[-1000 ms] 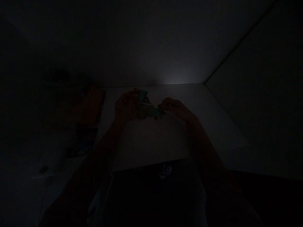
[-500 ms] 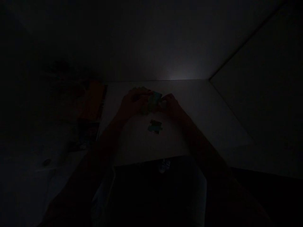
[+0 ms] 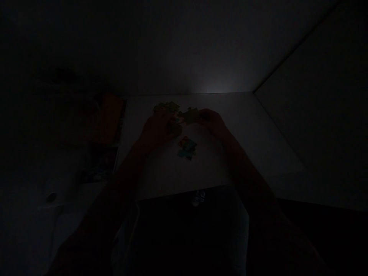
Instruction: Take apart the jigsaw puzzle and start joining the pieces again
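The scene is very dark. My left hand (image 3: 159, 128) and my right hand (image 3: 211, 119) are close together over a pale table top (image 3: 244, 142). Greenish jigsaw pieces (image 3: 166, 107) lie on the table just beyond my left hand's fingers. My right hand's fingers are closed on the edge of another puzzle piece (image 3: 189, 115) held between the two hands. A small joined cluster of coloured pieces (image 3: 186, 148) lies on the table just nearer than my hands. Whether my left hand's fingers grip anything is too dark to make out.
An orange box-like thing (image 3: 110, 122) and a dark printed sheet (image 3: 100, 165) lie left of the table top. A wall corner (image 3: 255, 90) rises behind. A small pale object (image 3: 198, 198) sits at the table's near edge.
A cluster of pieces dropped out of my hands onto the table. My hands then moved slightly farther away and spread, with pieces now lying beyond my left hand.
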The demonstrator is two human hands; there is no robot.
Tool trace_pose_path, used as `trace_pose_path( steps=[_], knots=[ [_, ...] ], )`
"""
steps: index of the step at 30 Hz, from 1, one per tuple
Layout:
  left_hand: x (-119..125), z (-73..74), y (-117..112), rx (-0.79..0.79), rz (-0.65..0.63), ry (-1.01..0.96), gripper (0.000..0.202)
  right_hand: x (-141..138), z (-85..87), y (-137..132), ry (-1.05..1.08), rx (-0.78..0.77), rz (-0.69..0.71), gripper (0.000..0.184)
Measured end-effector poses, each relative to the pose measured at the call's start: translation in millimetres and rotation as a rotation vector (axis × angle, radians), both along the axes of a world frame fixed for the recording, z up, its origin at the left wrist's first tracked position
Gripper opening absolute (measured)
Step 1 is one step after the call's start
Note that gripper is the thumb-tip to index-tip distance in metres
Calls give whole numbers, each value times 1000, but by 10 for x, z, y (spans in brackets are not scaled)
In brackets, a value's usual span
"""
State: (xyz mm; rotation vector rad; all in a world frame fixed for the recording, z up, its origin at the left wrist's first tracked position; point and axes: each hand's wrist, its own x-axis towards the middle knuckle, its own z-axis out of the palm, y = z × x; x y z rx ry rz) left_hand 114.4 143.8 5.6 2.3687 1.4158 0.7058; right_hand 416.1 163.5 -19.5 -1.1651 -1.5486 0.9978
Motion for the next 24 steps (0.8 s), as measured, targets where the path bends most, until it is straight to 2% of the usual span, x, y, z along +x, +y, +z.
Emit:
trace_pose_path(
  steps=[2,4,6,9,13,16,20,24],
  knots=[
    [-8,-47,6,22,-25,68,83,7,66,-32,51,21,-7,51],
    [-6,-93,8,31,-19,97,80,33,135,-87,14,42,42,44],
    [2,-134,14,42,-1,96,73,84,193,-142,-89,34,191,36],
    [8,-165,30,41,26,71,75,184,233,-186,-200,-15,385,31],
    [-4,-128,37,13,37,34,77,262,195,-166,-264,-13,392,31],
    [-17,-81,51,17,54,-32,74,215,117,-147,-260,-26,387,33],
    [-25,-40,100,33,80,-276,69,83,20,-160,-294,-7,219,39],
    [-24,20,148,-99,123,-678,58,28,0,-160,-379,57,255,40]
  ],
)
